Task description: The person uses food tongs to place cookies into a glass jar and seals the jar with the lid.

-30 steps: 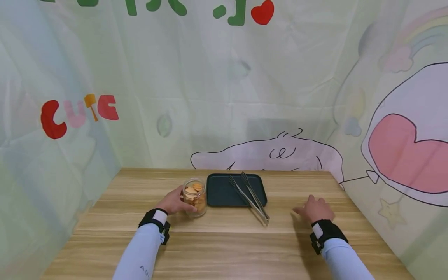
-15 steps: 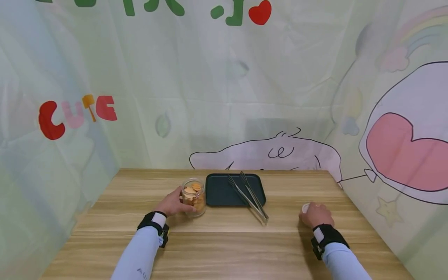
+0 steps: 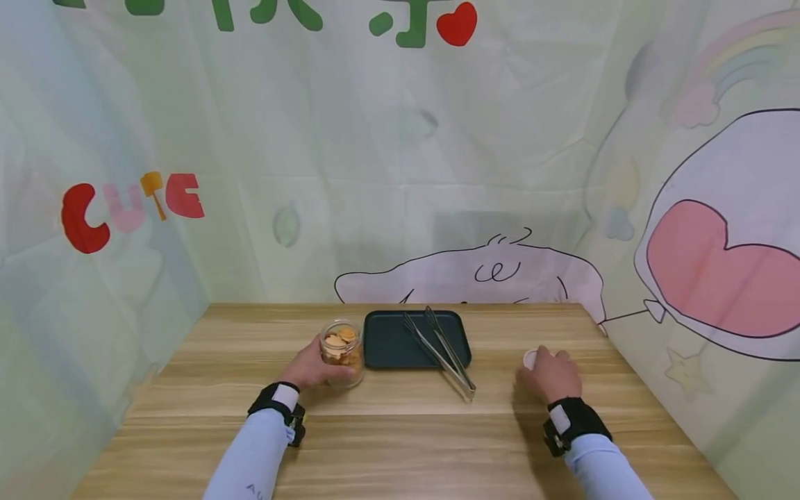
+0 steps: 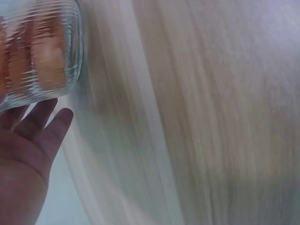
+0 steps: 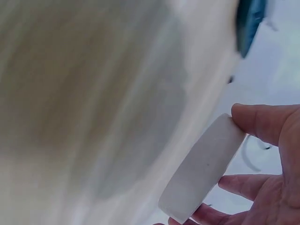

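Observation:
An uncovered glass jar of round, orange-brown biscuits stands on the wooden table, left of the tray. My left hand grips its side, with the thumb across the front. From the left wrist view, the fingers lie against the ribbed glass, while the thumb is out of sight. Over on the right, my right hand holds a white, disc-like lid by its edge. The lid is tilted above the tabletop, and in the head view the hand hides most of it.
A dark rectangular tray lies at the table's back middle, close to the jar. Metal tongs rest across its right side, their handle end over the front rim. A printed curtain borders the table at the back and sides.
My right hand has taken hold of the white lid, lifted it slightly and drawn it to the left. The left hand stays on the jar, and the tongs and tray lie as before.

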Motion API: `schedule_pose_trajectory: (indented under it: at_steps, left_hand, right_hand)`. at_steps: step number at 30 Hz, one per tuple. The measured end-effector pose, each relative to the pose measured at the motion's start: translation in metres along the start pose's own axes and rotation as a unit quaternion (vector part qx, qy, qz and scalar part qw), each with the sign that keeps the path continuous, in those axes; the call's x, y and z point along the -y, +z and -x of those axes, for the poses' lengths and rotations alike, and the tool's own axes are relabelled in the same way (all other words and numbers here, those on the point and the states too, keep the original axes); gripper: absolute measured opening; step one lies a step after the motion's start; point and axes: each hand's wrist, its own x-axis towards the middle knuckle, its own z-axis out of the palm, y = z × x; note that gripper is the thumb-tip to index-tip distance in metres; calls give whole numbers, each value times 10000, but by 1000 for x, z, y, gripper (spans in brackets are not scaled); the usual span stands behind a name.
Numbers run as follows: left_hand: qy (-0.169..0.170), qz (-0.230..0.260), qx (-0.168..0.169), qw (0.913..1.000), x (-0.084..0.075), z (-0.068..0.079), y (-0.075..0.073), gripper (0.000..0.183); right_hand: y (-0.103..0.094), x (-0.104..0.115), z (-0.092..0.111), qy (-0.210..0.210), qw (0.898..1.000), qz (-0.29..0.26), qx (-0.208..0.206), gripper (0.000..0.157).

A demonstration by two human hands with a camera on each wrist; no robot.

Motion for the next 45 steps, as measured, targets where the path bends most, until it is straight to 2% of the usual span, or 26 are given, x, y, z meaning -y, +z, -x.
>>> schedule_pose_trajectory:
  at_steps: [7, 13, 19, 27, 31, 36, 45]
  left_hand:
    - [246, 372, -111, 9989, 1, 0, 2, 97]
    - [70, 284, -229, 9993, 0, 4, 1, 99]
    - [-27, -123, -155, 9998, -6, 11, -1, 101]
    - [379, -317, 58, 9988, -24, 22, 3, 92]
    - [636, -457, 211, 9967, -36, 26, 11, 86]
    - [1000, -933, 399, 9898, -48, 30, 25, 82]
    - [1358, -1498, 499, 9781, -67, 39, 47, 79]
  right_hand:
    - [-4, 34, 12, -599, 9957, -107, -702, 61]
    - [-8, 61, 27, -870, 9902, -424, -1011, 60]
    - [-10, 80, 42, -846, 9890, -789, -920, 64]
    - [-4, 98, 61, -1109, 9828, -1219, -835, 68]
    - [1, 109, 68, -1130, 9809, -1440, -653, 70]
    - [5, 119, 76, -1071, 9780, -1745, -408, 70]
    - [7, 132, 82, -1163, 9660, -2307, 66, 69]
